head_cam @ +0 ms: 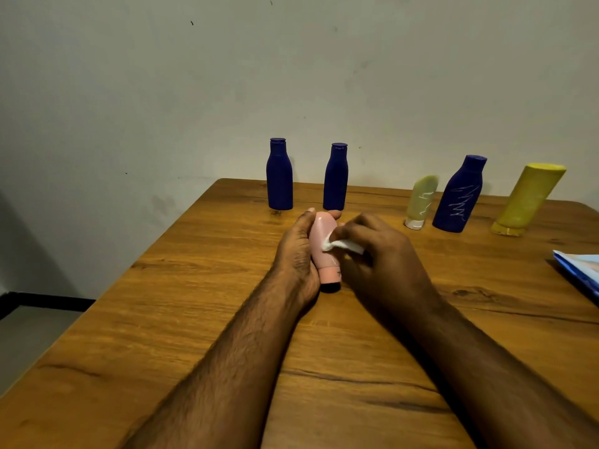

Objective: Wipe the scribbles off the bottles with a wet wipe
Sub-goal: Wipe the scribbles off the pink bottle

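Pink bottle (322,244) lies cap toward us above the table (194,319), cradled in our left hand (296,251), whose fingers curl round its far side. Our right hand (379,251) pinches the wet wipe (340,245) against its face. To do this well, we judge, we should brace firmly, rub in short firm strokes, and turn the bottle to check every side. No brand or label reads anywhere; only white scribbles show on the tilted blue bottle (458,197) and the pale tube (421,202) at right.
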